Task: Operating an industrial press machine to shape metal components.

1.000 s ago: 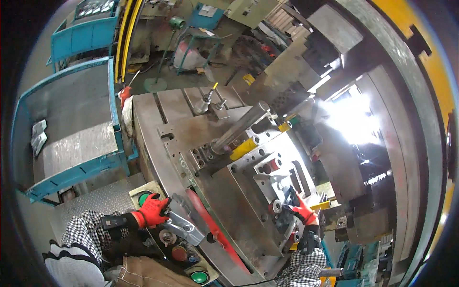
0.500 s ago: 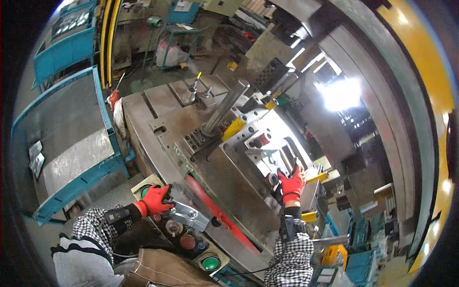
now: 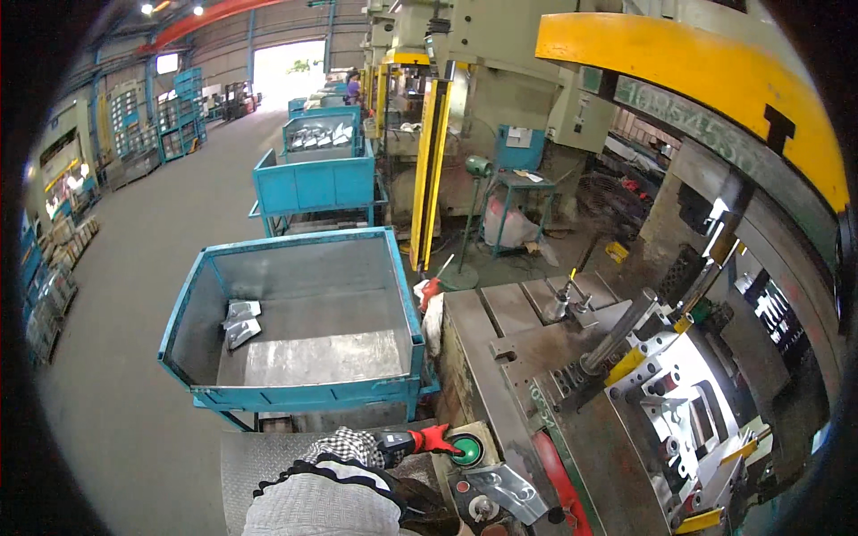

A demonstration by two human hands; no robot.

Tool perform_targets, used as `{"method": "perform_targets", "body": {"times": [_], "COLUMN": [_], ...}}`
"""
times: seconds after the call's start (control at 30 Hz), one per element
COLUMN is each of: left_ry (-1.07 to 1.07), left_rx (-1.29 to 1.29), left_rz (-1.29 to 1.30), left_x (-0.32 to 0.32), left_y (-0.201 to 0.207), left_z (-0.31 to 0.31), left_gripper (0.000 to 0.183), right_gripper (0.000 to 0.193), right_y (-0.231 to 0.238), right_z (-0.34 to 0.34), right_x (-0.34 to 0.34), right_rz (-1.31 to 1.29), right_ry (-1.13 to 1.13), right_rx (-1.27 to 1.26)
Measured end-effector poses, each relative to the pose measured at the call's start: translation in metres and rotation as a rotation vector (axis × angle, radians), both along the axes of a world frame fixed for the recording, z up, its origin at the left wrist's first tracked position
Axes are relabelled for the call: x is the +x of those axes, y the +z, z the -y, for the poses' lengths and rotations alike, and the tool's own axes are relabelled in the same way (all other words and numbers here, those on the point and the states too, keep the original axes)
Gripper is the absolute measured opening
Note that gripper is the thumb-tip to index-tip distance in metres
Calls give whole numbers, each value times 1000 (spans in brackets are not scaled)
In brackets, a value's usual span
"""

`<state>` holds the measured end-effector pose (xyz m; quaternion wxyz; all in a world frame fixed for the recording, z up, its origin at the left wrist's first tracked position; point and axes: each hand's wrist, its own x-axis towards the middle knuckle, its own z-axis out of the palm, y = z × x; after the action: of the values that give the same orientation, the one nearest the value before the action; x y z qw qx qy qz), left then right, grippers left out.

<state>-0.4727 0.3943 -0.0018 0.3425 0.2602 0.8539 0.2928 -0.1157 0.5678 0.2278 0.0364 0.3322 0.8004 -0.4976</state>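
My left hand, in a red glove, reaches to the left rim of a green push button on the control box. Its fingers are stretched out and hold nothing; whether they touch the button I cannot tell. A bent sheet-metal part with holes lies across the control box, just beyond that button. On the press bed to the right sits a bright metal die with an opening in its middle. My right hand is out of view.
A blue-framed metal bin stands at the left with a few formed metal parts inside. Farther back are more blue bins and a yellow post. A steel guide post rises from the press bed; a yellow beam hangs overhead.
The view has swung left toward the bin and aisle. My left hand has drawn back from the metal part, baring more of the green button. My right hand, earlier at the die, has left the view.
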Motion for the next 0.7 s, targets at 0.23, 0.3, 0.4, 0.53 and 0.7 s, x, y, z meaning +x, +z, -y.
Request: {"method": "perform_targets", "body": {"times": [0.23,0.3,0.4,0.53,0.7], "left_ry": [44,59,43,111,79], "left_rx": [30,64,20,26,244], "left_rz": [-132,-187,-150,-256,-49], "left_x": [-3,-1,7,12,-1], "left_y": [-15,-2,17,25,15], "left_z": [-13,-14,-11,-9,5], "left_gripper": [133,130,127,118,77], "right_gripper": [86,84,81,78,74], "right_y": [-74,-87,-111,-147,-188], "right_z": [-2,-2,-2,-10,-1], "right_x": [-22,-16,-4,39,185], "right_rz": [-52,-50,-46,-39,-56], "right_ry": [-82,-114,-168,-248,-447], "right_rx": [111,124,129,124,189]}}
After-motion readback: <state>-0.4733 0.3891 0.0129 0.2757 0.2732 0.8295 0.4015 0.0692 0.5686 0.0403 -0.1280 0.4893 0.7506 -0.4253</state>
